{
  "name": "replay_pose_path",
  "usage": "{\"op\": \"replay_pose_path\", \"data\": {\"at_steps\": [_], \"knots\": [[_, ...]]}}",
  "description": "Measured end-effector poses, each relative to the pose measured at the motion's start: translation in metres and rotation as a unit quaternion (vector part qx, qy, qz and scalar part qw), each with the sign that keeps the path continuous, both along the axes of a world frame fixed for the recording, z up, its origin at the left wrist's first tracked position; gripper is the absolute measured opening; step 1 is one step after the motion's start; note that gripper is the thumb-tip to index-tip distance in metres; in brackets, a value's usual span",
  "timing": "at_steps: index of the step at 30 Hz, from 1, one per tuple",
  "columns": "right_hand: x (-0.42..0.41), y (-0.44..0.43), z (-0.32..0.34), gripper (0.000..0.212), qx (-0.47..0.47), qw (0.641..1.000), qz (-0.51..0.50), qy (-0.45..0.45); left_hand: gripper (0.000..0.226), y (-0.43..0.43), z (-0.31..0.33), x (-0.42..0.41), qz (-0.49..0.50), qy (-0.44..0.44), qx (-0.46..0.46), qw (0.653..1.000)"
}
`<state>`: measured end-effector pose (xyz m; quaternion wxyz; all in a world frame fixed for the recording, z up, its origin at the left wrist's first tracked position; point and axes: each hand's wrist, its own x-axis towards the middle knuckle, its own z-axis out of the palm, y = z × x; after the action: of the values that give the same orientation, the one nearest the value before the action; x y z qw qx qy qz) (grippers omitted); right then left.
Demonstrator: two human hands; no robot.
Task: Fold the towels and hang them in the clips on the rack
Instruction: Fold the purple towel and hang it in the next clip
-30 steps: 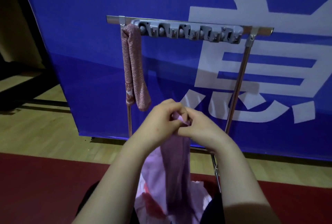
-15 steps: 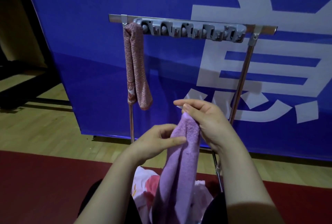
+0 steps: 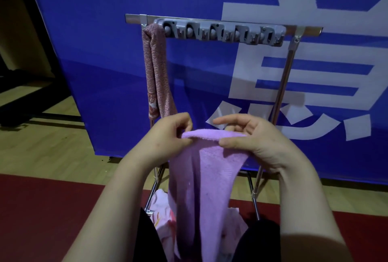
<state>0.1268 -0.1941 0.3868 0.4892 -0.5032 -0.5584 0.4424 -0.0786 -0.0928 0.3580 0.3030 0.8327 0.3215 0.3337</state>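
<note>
At six o'clock, nearest the person, a heap of pale pink and white cloths lies in the lap, apparently waiting its turn. Rising from it through the centre is the lilac terry towel, hanging lengthwise and loosely bunched, its top edge stretched between the two hands. The left hand, at nine o'clock of that edge, pinches the corner between thumb and curled fingers. The right hand, at three o'clock, grips the other end with the thumb in front and the fingers behind, forefinger stretched out above the cloth. Toward twelve o'clock stands the silver metal rack with its grey plastic strip of clips. A speckled rose-pink towel hangs folded at the strip's eleven-o'clock end, and the other clips look unfilled. So one towel is hung, the lilac one is mid-fold, and the heap remains. Behind all hangs a blue banner with white characters.
</note>
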Motion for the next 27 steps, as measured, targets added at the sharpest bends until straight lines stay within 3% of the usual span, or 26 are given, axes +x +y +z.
{"op": "replay_pose_path", "data": {"at_steps": [2,6,9,15,19,25,27], "knots": [[0.007,-0.001,0.001,0.037,0.007,0.997,-0.060,-0.044,0.020,0.005,-0.003,-0.002,0.025,0.039,0.015,0.999],[0.018,-0.006,0.007,0.024,0.043,0.982,-0.180,-0.031,0.012,0.013,-0.017,-0.008,0.092,0.174,0.026,0.980],[0.027,-0.009,0.010,0.024,0.070,0.973,-0.219,-0.001,0.024,0.016,-0.021,-0.015,0.096,0.202,0.006,0.975],[0.040,-0.007,0.001,0.029,0.092,0.926,-0.363,-0.054,0.038,0.025,-0.022,-0.035,0.129,0.096,-0.025,0.987],[0.046,-0.003,-0.010,0.033,0.093,0.903,-0.413,-0.078,0.032,0.024,-0.019,-0.037,0.136,-0.027,-0.129,0.982],[0.046,0.003,-0.019,0.013,0.094,0.862,-0.486,-0.107,0.027,0.028,-0.016,-0.045,0.161,0.097,-0.070,0.980],[0.047,0.005,-0.022,0.014,0.092,0.861,-0.493,-0.085,0.029,0.024,-0.013,-0.046,0.135,0.101,-0.085,0.982]]}}
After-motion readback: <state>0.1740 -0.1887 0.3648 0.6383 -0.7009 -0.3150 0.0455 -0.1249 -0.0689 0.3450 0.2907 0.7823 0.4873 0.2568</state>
